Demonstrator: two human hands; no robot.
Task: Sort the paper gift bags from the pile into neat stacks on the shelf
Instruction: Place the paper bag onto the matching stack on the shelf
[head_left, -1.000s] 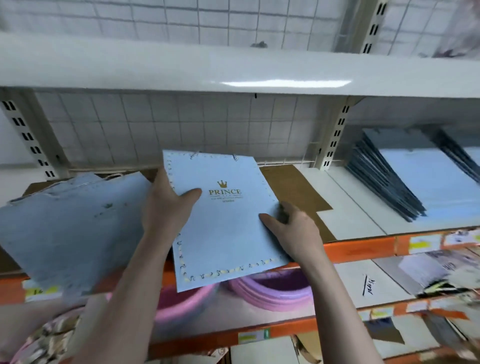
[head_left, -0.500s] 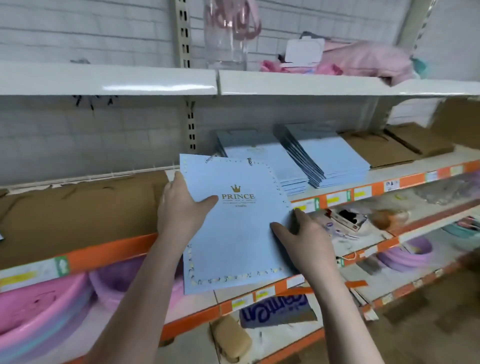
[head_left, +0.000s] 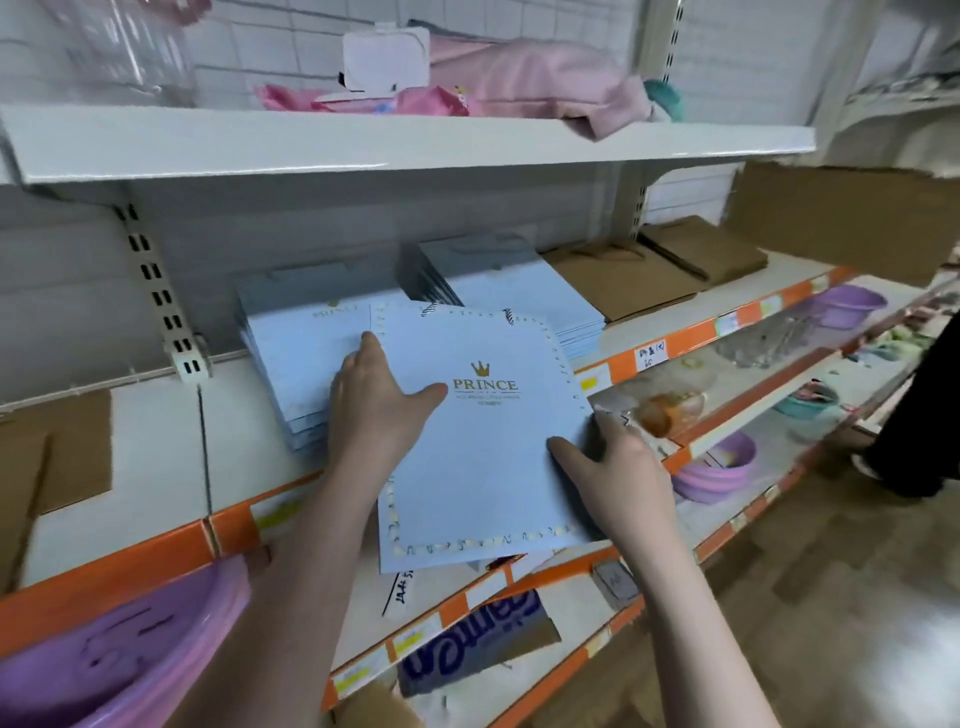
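Holding one light blue gift bag (head_left: 483, 441) flat between both hands at frame centre. My left hand (head_left: 379, 410) grasps its left edge, thumb lying across the printed face and fingers reaching to the upper corner. My right hand (head_left: 618, 478) grasps the right edge lower down, thumb on top; the fingers underneath are hidden.

Position: the bag's upper part overlaps the front of a stack of matching blue bags (head_left: 296, 358) left of centre on the middle shelf (head_left: 156, 457). Its lower part overhangs the orange shelf front. I cannot tell whether it touches the stack yet.

Done so far, as I judge it: two blue stacks exist, the one under my bag and a second blue stack (head_left: 514, 280) just beside it, upper centre. Brown paper bags (head_left: 623, 275) lie stacked further right on the same shelf. All look fairly squared.

Left: this bag is not yet seated and aligned on the left stack. The source pile is out of frame, so I cannot say how many bags remain.

Also present: lilac basins (head_left: 119, 654) at lower left, pink goods (head_left: 519, 78) on the top shelf.
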